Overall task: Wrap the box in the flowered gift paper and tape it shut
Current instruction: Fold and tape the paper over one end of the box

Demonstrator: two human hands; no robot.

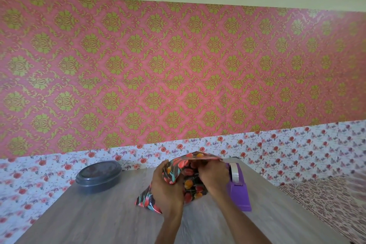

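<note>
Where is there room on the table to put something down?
The near left of the table, in front of the tub, is bare. So is the strip right of the tape holder. The middle is crowded: left hand and right hand grip the paper there, close beside the tape holder.

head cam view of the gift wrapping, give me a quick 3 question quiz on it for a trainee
1. Multiple choice: the left hand grips A) the flowered gift paper, B) scissors, C) a ribbon.
2. True or false: the purple tape dispenser stands to the left of the flowered gift paper.
3. Short answer: which hand is nearer the purple tape dispenser?

Key
1. A
2. False, it stands to the right.
3. The right hand.
</note>
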